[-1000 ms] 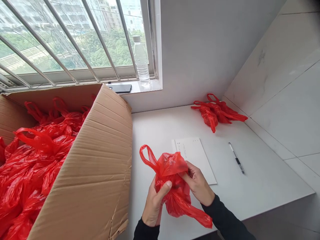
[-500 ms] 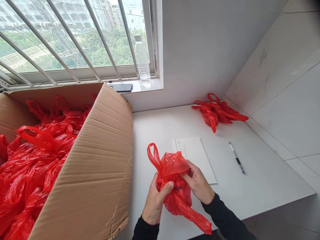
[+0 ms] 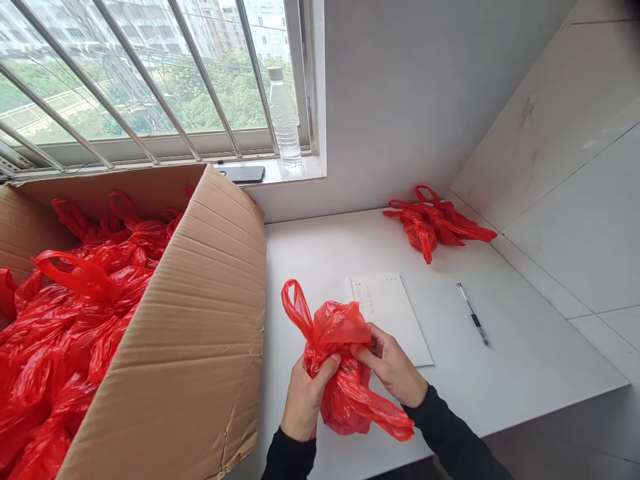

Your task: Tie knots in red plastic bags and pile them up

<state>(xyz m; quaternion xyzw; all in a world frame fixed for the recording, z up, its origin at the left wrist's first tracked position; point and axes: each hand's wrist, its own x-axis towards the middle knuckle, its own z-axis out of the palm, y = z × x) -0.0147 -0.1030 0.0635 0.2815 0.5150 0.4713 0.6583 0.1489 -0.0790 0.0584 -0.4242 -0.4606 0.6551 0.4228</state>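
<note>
A smooth white table (image 3: 520,387) stretches across the scene, its far edge set along a plain wall (image 3: 385,100) and its right edge running beside a tiled wall (image 3: 565,173). In its far right corner lies a cluster of knotted red plastic bags (image 3: 434,225); nearer, toward the middle, a white notebook (image 3: 397,317) lies flat with small writing on its page, its near left part hidden, and to the right of that a pen (image 3: 473,315) with a black grip lies at a slant, well apart from both. On the left, a cardboard box (image 3: 205,300) covers the table's edge, though whether it rests on the top cannot be told.
</note>
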